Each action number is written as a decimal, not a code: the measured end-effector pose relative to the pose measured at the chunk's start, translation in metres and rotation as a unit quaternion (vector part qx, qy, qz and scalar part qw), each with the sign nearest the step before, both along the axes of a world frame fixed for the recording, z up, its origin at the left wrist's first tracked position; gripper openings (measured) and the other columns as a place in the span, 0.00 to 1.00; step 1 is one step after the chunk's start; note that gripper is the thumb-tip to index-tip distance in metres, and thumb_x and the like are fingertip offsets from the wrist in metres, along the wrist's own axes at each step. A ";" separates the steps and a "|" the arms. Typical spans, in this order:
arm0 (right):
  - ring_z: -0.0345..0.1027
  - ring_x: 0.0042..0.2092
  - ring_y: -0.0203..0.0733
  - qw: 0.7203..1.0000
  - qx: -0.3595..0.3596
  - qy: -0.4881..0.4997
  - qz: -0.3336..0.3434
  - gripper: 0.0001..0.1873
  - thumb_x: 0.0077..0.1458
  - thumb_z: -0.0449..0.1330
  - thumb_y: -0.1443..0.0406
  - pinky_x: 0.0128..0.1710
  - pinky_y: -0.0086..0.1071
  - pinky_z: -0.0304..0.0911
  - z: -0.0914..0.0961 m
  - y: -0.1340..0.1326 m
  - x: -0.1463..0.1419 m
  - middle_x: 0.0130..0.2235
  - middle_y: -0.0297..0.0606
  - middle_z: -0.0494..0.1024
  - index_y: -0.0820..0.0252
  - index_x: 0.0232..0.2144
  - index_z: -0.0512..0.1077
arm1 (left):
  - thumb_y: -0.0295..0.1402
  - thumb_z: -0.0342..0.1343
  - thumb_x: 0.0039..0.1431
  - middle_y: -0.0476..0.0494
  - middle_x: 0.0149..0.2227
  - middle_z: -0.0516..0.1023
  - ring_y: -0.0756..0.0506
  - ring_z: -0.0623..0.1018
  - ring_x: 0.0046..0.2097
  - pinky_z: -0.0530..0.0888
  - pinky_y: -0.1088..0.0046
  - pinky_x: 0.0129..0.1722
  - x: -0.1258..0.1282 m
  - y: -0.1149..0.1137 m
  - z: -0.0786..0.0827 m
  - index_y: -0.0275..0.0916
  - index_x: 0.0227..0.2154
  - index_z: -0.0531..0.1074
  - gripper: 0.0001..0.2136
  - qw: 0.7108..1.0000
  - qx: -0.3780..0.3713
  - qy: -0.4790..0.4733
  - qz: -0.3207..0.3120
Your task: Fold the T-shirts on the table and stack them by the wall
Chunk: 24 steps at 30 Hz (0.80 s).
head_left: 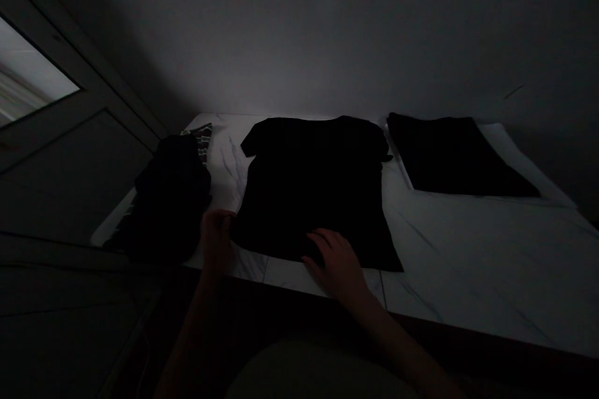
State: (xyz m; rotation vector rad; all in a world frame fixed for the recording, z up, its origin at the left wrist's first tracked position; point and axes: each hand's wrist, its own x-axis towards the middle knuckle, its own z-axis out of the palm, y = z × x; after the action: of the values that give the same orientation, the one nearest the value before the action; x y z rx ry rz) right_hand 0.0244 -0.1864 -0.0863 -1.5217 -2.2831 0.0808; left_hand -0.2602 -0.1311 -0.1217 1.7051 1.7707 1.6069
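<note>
A black short-sleeved T-shirt (318,187) lies spread out on a white marble-patterned tabletop (444,255), its shoulders toward the wall and its hem toward me. At the left corner of the hem, my left hand (218,233) is closed, with the cloth edge between its fingertips. My right hand (337,261) rests on the hem right of the middle. Its thumb and fingers are apart, the fingers lying on the black fabric. Folds in the shirt are hard to make out in the dim light.
Dark clothes (171,199) are heaped at the table's left end, over a striped cloth (203,140). A folded black garment (458,155) lies at the back right on a pale sheet (519,155). A wall (318,37) runs behind the table; a door (56,137) stands at left.
</note>
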 end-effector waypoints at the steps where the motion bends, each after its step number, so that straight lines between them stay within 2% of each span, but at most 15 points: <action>1: 0.70 0.49 0.53 1.000 0.003 -0.011 -0.011 0.17 0.59 0.59 0.64 0.48 0.47 0.68 0.000 0.002 -0.003 0.50 0.48 0.76 0.58 0.51 0.72 | 0.45 0.48 0.67 0.46 0.36 0.72 0.46 0.75 0.39 0.73 0.67 0.43 0.000 0.001 -0.001 0.39 0.36 0.69 0.14 1.000 0.007 -0.010 0.005; 3: 0.70 0.47 0.50 0.999 0.008 -0.040 -0.036 0.18 0.57 0.58 0.70 0.47 0.44 0.68 0.001 0.004 -0.002 0.49 0.46 0.76 0.57 0.50 0.73 | 0.46 0.50 0.66 0.46 0.35 0.73 0.47 0.75 0.38 0.74 0.69 0.41 -0.002 0.003 0.000 0.39 0.36 0.69 0.14 1.000 0.018 -0.022 -0.001; 6: 0.70 0.46 0.48 0.993 0.019 -0.081 -0.085 0.23 0.51 0.55 0.78 0.45 0.41 0.67 0.005 0.002 0.014 0.47 0.43 0.77 0.56 0.47 0.74 | 0.46 0.55 0.63 0.49 0.31 0.74 0.48 0.76 0.35 0.74 0.72 0.38 -0.010 0.001 0.003 0.40 0.31 0.69 0.13 0.998 0.011 0.012 -0.062; 8: 0.69 0.45 0.48 0.986 0.039 -0.100 -0.125 0.27 0.47 0.53 0.81 0.44 0.41 0.66 0.007 -0.002 0.034 0.46 0.42 0.76 0.56 0.46 0.74 | 0.45 0.59 0.60 0.51 0.28 0.74 0.49 0.75 0.32 0.74 0.74 0.35 -0.017 -0.002 0.002 0.41 0.28 0.70 0.13 0.990 -0.001 0.064 -0.123; 11: 0.69 0.44 0.50 0.976 0.074 -0.115 -0.171 0.29 0.43 0.52 0.81 0.43 0.43 0.67 0.010 -0.008 0.072 0.46 0.44 0.75 0.58 0.46 0.74 | 0.43 0.61 0.61 0.51 0.28 0.75 0.50 0.75 0.29 0.73 0.76 0.31 -0.027 -0.008 -0.006 0.41 0.32 0.73 0.11 0.968 -0.007 0.145 -0.206; 14: 0.68 0.44 0.50 0.976 0.094 -0.092 -0.171 0.29 0.42 0.51 0.80 0.42 0.42 0.68 0.011 -0.013 0.106 0.45 0.44 0.74 0.58 0.45 0.73 | 0.42 0.60 0.62 0.46 0.35 0.78 0.47 0.77 0.36 0.75 0.72 0.37 -0.033 -0.011 -0.013 0.42 0.40 0.76 0.10 0.942 0.000 0.239 -0.237; 17: 0.69 0.45 0.48 0.985 0.104 -0.047 -0.127 0.29 0.42 0.51 0.77 0.42 0.39 0.68 0.012 -0.015 0.123 0.45 0.42 0.72 0.56 0.46 0.74 | 0.44 0.62 0.59 0.42 0.42 0.78 0.42 0.77 0.46 0.75 0.63 0.47 -0.032 -0.011 -0.008 0.45 0.46 0.76 0.14 0.916 -0.001 0.328 -0.232; 20: 0.69 0.44 0.47 0.988 0.123 -0.004 -0.093 0.24 0.47 0.54 0.74 0.41 0.39 0.68 0.014 -0.013 0.122 0.44 0.40 0.73 0.54 0.46 0.75 | 0.47 0.61 0.58 0.40 0.49 0.76 0.38 0.73 0.51 0.71 0.56 0.53 -0.013 -0.013 0.010 0.45 0.51 0.75 0.20 0.907 -0.026 0.352 -0.230; 22: 0.70 0.43 0.46 0.986 0.136 0.027 -0.090 0.19 0.51 0.55 0.71 0.41 0.39 0.68 0.018 -0.010 0.116 0.42 0.39 0.73 0.54 0.44 0.76 | 0.50 0.59 0.60 0.38 0.52 0.74 0.37 0.71 0.54 0.68 0.53 0.56 0.015 -0.016 0.026 0.44 0.54 0.72 0.23 0.908 -0.046 0.337 -0.245; 24: 0.71 0.40 0.44 0.982 0.148 0.062 -0.100 0.14 0.54 0.56 0.68 0.40 0.37 0.68 0.023 -0.006 0.109 0.39 0.38 0.74 0.54 0.42 0.76 | 0.53 0.56 0.60 0.37 0.55 0.72 0.36 0.69 0.56 0.67 0.52 0.57 0.054 -0.022 0.039 0.42 0.56 0.70 0.27 0.904 -0.061 0.320 -0.277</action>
State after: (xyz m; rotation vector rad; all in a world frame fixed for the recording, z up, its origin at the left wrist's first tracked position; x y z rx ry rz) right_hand 0.1339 -0.1920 -0.0636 -1.5311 -1.9330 -0.2042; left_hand -0.2059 -0.1530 -0.0825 2.5505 1.3341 0.7232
